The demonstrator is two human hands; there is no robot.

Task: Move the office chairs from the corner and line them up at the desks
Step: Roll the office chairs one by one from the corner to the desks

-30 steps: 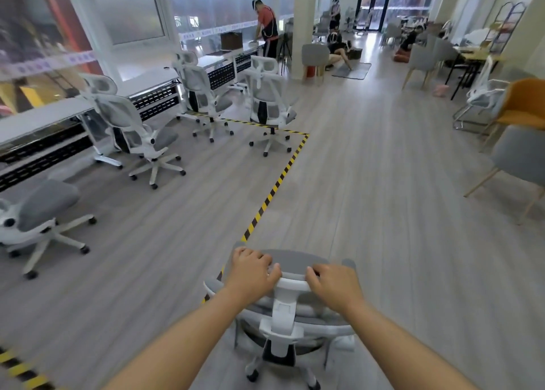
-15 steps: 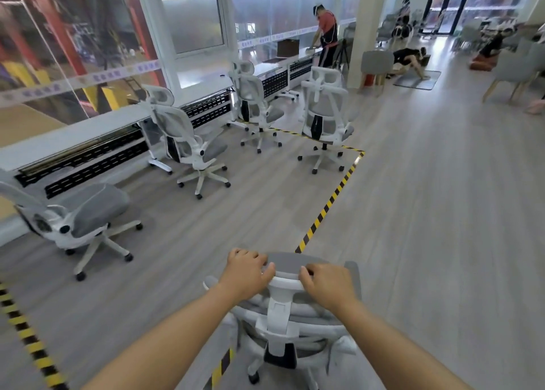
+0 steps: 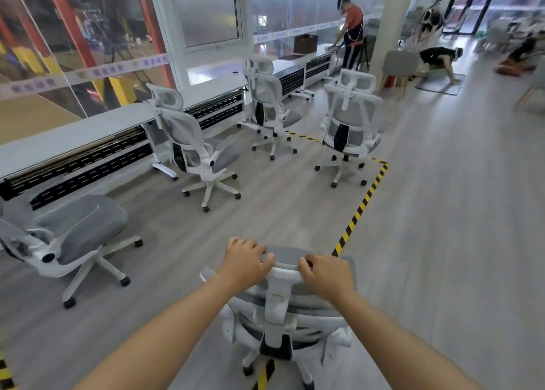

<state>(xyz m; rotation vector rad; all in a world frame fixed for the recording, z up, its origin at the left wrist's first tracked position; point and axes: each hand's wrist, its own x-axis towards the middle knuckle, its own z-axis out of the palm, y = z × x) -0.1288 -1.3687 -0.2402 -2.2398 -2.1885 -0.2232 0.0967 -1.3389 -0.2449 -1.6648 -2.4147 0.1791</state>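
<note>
A white and grey office chair (image 3: 284, 307) stands right in front of me, its back towards me. My left hand (image 3: 246, 261) and my right hand (image 3: 323, 274) both grip the top of its headrest. Its wheels sit over the yellow-black floor tape (image 3: 358, 211). A long white desk (image 3: 97, 130) runs along the window wall at the left. Three more chairs stand near it: one at the near left (image 3: 76, 233), one at the middle (image 3: 194, 147), one farther back (image 3: 269, 109). Another chair (image 3: 351, 124) stands apart by the tape's corner.
A person in a red top (image 3: 352, 26) works at the far end of the desk row. Other people (image 3: 439, 56) are on the floor beyond a white pillar (image 3: 389, 20). A grey chair (image 3: 399, 65) stands by the pillar. Open wooden floor stretches to the right.
The chair and I have rolled forward and turned left, towards the desks. The chairs at the desks appear closer and more central. Both hands keep their grip on the headrest.
</note>
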